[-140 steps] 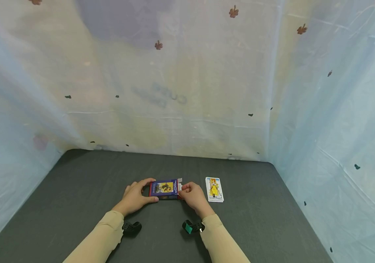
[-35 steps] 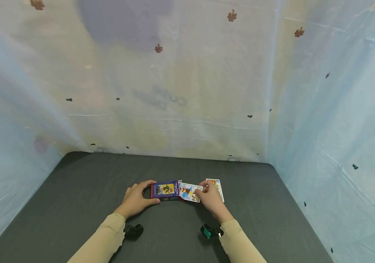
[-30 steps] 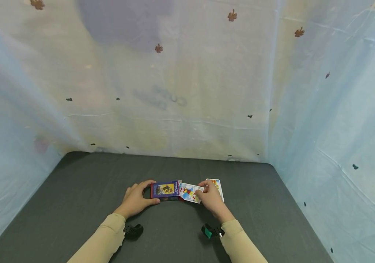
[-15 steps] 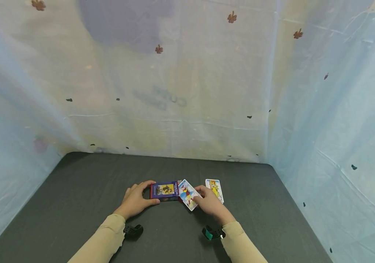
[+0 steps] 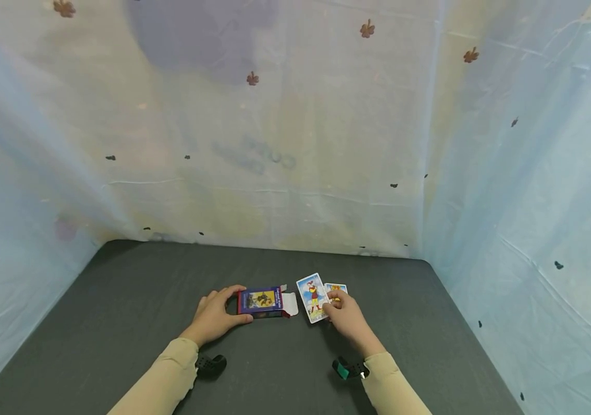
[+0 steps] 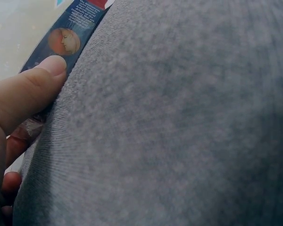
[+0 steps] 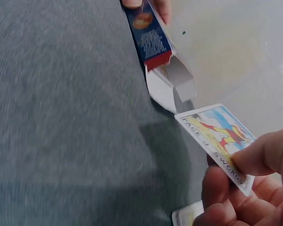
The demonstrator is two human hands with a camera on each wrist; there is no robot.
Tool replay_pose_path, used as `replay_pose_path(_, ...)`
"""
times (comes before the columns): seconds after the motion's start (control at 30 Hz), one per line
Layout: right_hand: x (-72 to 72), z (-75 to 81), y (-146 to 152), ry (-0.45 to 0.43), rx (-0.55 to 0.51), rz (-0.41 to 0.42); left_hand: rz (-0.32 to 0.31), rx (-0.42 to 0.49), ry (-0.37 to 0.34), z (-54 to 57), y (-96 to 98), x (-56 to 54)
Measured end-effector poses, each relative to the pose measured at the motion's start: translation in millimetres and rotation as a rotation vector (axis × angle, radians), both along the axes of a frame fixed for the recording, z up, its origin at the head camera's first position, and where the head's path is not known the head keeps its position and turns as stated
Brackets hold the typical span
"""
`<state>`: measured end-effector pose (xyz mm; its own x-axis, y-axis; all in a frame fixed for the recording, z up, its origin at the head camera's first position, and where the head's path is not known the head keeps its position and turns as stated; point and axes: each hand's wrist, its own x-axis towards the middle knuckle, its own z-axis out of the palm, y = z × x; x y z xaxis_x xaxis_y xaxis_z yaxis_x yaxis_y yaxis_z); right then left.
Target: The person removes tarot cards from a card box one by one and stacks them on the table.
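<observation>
My left hand (image 5: 212,316) holds a blue and red tarot card box (image 5: 260,300) flat on the table, thumb on the near side and fingers round the far side. Its right end gapes, with a white flap (image 5: 290,304) sticking out. Between thumb and fingers my right hand (image 5: 349,324) pinches a tarot card (image 7: 214,129), lettered Page of Swords in the right wrist view. The card is tilted, face up, apart from the box. Partly covered by the right hand, a small stack of cards (image 5: 334,287) lies just behind it.
The dark grey table (image 5: 181,265) reaches back to a hanging translucent sheet (image 5: 295,213), with more sheeting at both sides. A black strap with a green patch (image 5: 343,372) is at the right wrist, another black strap (image 5: 211,364) at the left.
My right hand has drawn the card rightward out of the box, turned it, and carried it to the stack's left edge. The left hand and box have stayed nearly in place.
</observation>
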<state>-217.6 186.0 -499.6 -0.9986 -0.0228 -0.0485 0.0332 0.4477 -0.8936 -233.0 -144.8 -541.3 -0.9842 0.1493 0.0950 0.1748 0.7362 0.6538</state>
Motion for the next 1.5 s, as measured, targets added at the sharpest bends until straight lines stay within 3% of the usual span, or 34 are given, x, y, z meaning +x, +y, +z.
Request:
replay_pose_path(0.17, -0.6, -0.6, 10.6, 0.024, -0.078, -0.079, -0.001, 0.0, -0.001, 0.6, 0.4, -0.1)
replay_pose_path(0.43, -1.9, 4.2, 28.8, 0.062, -0.028, -0.179, -0.005, 0.005, 0.005, -0.3, -0.7, 0.2)
replay_pose_path(0.67, -3.7, 3.3, 43.6, 0.035, -0.036, -0.221, 0.003, -0.001, -0.009, -0.5, -0.2, -1.1)
replay_pose_path(0.97, -7.4, -2.0, 54.0, 0.001, -0.003, -0.225, -0.006, -0.003, -0.008, 1.1, -0.5, -1.0)
replay_pose_path(1.5, -7.8, -3.4, 43.7, -0.018, 0.045, -0.222, 0.001, -0.004, -0.013, 1.7, 0.9, -0.7)
